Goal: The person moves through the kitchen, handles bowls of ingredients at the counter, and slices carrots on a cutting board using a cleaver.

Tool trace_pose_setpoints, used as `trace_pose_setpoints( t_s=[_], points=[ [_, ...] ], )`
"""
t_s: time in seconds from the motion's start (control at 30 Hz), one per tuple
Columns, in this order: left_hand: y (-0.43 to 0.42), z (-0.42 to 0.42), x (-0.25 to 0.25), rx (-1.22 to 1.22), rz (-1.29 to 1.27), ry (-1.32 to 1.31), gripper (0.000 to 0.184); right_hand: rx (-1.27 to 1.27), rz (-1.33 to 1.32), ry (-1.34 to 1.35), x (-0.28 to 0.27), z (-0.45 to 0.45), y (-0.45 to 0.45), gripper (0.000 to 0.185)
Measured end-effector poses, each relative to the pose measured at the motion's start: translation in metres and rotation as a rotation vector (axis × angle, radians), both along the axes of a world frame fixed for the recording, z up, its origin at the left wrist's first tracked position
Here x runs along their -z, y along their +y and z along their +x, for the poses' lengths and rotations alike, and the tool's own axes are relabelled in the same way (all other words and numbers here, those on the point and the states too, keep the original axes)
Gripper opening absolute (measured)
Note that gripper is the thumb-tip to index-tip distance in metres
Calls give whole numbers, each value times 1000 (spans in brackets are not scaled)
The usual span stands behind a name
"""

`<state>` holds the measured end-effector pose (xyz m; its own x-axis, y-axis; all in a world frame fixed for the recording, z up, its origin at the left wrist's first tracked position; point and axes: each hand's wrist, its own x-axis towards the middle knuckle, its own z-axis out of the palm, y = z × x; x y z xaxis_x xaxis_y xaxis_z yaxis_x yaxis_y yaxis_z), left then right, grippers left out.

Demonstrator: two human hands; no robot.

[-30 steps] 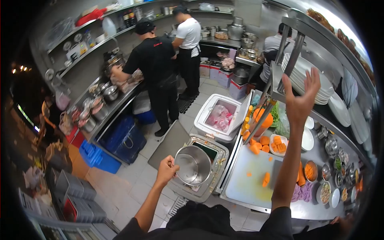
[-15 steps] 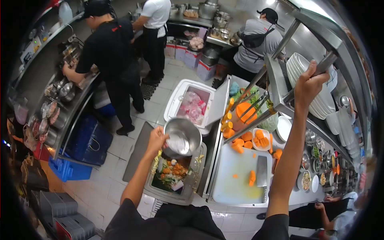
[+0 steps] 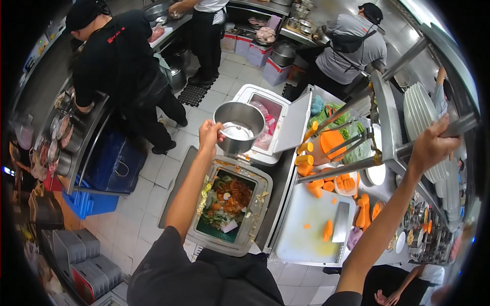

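My left hand [image 3: 209, 136] grips the rim side of a steel pot [image 3: 240, 122], whose open top faces me; a little clear liquid or shine shows at its bottom. The pot hangs over the near end of a white cooler box [image 3: 247, 93] holding pink-and-white plastic bags [image 3: 265, 140]. Just below stands an open waste bin [image 3: 196, 235] with food scraps [image 3: 227, 199] inside. On the right, my right hand [image 3: 434, 145] is wrapped around a metal shelf rail [image 3: 465, 127], beside a stack of white plates [image 3: 421, 115].
A white cutting board [image 3: 301, 224] carries a cleaver [image 3: 341, 222] and a carrot piece [image 3: 327, 230]. More cut carrots [image 3: 314, 188] lie behind it. Co-workers stand at the left counter [image 3: 94, 120], at the back and at the far right. A blue tub [image 3: 115, 168] sits below the left counter.
The pot in my left hand has moved up and right, away from the waste bin, uncovering more scraps. My right hand stays on the rail. The view has shifted; the co-worker at left leans lower.
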<state>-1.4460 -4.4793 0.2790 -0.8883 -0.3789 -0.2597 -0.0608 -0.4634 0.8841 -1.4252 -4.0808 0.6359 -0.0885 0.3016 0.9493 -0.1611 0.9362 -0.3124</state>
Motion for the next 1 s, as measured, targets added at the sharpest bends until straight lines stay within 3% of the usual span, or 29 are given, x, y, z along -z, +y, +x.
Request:
trace_pose_setpoints(
  t_s=[0.07,0.23,0.33,0.47,0.67,1.0],
  points=[
    [-21,-35,8,-49,18,51,13,21,-6,-24,0,2,-4,50],
    [-66,-141,-28,-276,-179,113,19,-43,-31,-11,0,2,-5,51],
    [-92,-193,-38,-406,-152,145,21,-101,-7,34,1,-1,-4,52],
    [-123,-235,-54,-642,-70,82,25,-88,-44,-29,2,1,3,44],
    [-138,-275,-64,-810,-57,110,22,-97,-11,24,1,0,-4,49],
    [-145,-303,-68,-788,-45,67,22,-59,17,24,4,-2,4,52]
  ],
)
